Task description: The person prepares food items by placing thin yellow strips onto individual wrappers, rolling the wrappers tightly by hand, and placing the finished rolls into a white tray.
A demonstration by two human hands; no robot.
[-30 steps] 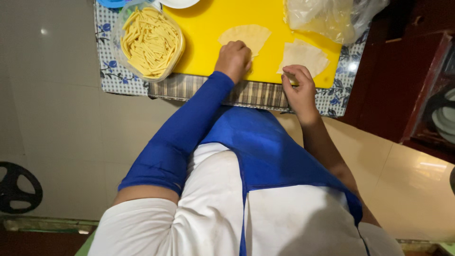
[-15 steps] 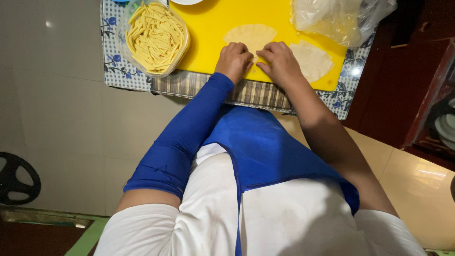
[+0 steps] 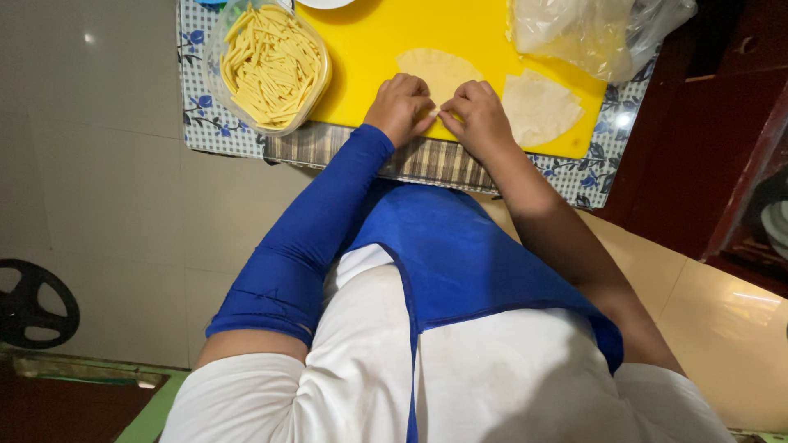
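Observation:
My left hand [image 3: 400, 107] and my right hand [image 3: 474, 116] meet on a yellow cutting board [image 3: 369, 49], fingertips pinching the near edge of a pale, thin dough sheet [image 3: 439, 70]. A second dough sheet [image 3: 542, 107], half-round, lies on the board just right of my right hand. A clear plastic tub [image 3: 271, 66] full of pale yellow dough sticks stands left of the board, beside my left wrist. My left arm wears a blue sleeve; my right forearm is bare.
A clear plastic bag [image 3: 591, 29] lies at the board's far right corner. The board rests on a blue-flowered mat [image 3: 197, 123] with a checked cloth [image 3: 427, 160] along its near edge. A dark red cabinet [image 3: 722, 139] stands to the right, a black wheel [image 3: 33, 303] low left.
My right hand has moved left from the second dough sheet to join my left hand on the first sheet. The view has shifted slightly.

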